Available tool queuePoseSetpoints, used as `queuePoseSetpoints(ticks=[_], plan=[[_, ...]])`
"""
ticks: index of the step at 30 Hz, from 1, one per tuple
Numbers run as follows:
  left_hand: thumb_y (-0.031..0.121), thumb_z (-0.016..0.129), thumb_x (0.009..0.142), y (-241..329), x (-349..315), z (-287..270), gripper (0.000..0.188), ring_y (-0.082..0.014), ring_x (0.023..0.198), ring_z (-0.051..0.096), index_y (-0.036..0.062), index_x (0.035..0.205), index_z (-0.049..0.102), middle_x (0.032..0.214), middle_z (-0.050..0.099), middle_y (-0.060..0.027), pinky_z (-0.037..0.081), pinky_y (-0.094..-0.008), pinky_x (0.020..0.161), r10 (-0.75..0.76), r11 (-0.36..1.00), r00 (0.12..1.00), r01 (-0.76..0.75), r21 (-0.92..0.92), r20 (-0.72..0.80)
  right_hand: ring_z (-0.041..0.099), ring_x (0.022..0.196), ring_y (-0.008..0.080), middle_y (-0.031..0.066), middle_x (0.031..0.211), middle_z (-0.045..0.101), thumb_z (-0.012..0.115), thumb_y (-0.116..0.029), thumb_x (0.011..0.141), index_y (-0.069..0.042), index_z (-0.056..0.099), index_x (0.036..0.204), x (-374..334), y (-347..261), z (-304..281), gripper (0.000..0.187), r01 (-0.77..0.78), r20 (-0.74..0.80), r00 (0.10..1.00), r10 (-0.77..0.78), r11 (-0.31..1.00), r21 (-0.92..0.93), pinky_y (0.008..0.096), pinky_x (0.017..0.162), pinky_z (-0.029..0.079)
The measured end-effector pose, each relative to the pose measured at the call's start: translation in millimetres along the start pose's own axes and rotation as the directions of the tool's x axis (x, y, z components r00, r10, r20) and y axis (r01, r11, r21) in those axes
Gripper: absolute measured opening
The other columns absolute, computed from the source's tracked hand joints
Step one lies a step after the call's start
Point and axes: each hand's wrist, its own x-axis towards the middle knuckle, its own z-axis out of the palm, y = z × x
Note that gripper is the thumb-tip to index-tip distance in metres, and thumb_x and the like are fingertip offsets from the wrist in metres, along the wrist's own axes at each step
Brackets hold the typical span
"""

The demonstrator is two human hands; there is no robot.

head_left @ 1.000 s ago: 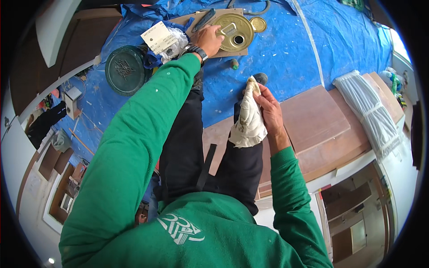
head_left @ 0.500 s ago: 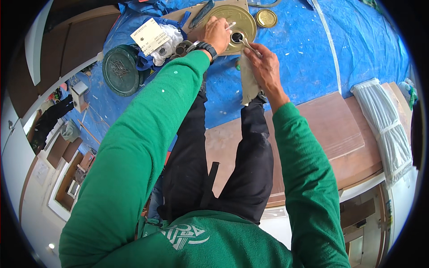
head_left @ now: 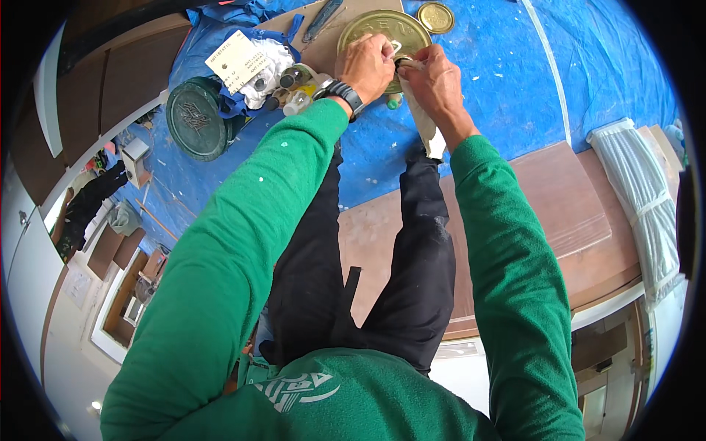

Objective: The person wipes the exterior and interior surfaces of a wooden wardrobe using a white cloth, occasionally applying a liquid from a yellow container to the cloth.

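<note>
Pinching a pale cloth rag, the right hand pressed it at the small spout opening on the round gold metal can top; the left hand clamped the can's rim, fingers closed. Can sat on blue plastic tarp. Best: steady the can firmly, wipe only around the spout.

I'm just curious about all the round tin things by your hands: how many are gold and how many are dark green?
Gold: 2, the big gold can top under the left hand and right hand, and the small gold lid.
Dark green: 1, the dark green lid.
Total: 3
</note>
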Motion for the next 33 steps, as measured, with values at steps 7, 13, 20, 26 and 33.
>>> queuePoseSetpoints(ticks=[7,13,20,26,33], plan=[[0.018,0.068,0.085,54,-20,21,0.010,-0.0369,0.089,0.069,0.0100,0.090,0.069,0.092,0.072,-0.0156,0.054,-0.0474,0.077,-0.031,0.999,0.997,0.030,0.025,0.077,0.070,0.094,0.0500,0.0353,0.097,0.069,0.077,-0.019,0.081,0.011,0.045,0.119,-4,39,-6,0.058,-0.202,-0.107,0.976,0.192,0.975,-0.091,0.0500,0.085,0.056],[0.014,0.062,0.090,72,-48,83,0.014,-0.0414,0.093,0.068,0.0014,0.097,0.063,0.095,0.069,-0.0217,0.053,-0.0527,0.079,0.013,0.999,0.997,-0.015,0.032,0.081,0.069,0.097,0.0528,0.0404,0.102,0.067,0.074,-0.033,0.085,0.016,0.040,0.120,-21,87,-18,0.068,-0.393,0.002,0.917,0.398,0.906,-0.159,0.0512,0.086,0.057],[0.010,0.058,0.091,112,-69,109,0.016,-0.0419,0.094,0.069,0.0008,0.104,0.060,0.105,0.066,-0.0244,0.057,-0.0487,0.081,-0.080,0.991,0.964,0.051,0.121,0.254,0.069,0.102,0.0474,0.0338,0.107,0.070,0.066,-0.036,0.092,0.006,0.063,0.107,-35,167,-16,0.045,-0.275,0.111,0.949,0.294,0.948,-0.159,0.0507,0.085,0.055],[0.009,0.054,0.094,112,-73,112,0.017,-0.0382,0.087,0.073,0.0012,0.109,0.058,0.106,0.066,-0.0227,0.059,-0.0457,0.075,-0.069,0.994,0.975,0.049,0.098,0.213,0.069,0.103,0.0479,0.0330,0.107,0.070,0.067,-0.038,0.092,0.004,0.061,0.112,-34,155,-24,0.047,-0.311,0.096,0.946,0.310,0.950,-0.004,0.0503,0.086,0.054],[0.005,0.060,0.089,91,-55,73,0.010,-0.0414,0.090,0.066,0.0022,0.098,0.062,0.092,0.068,-0.0209,0.051,-0.0514,0.081,-0.063,0.990,0.997,0.067,-0.120,0.036,0.069,0.096,0.0518,0.0385,0.097,0.068,0.065,-0.033,0.087,0.009,0.056,0.107,-14,97,-21,0.048,-0.333,0.038,0.936,0.349,0.917,-0.220,0.0541,0.086,0.055]])
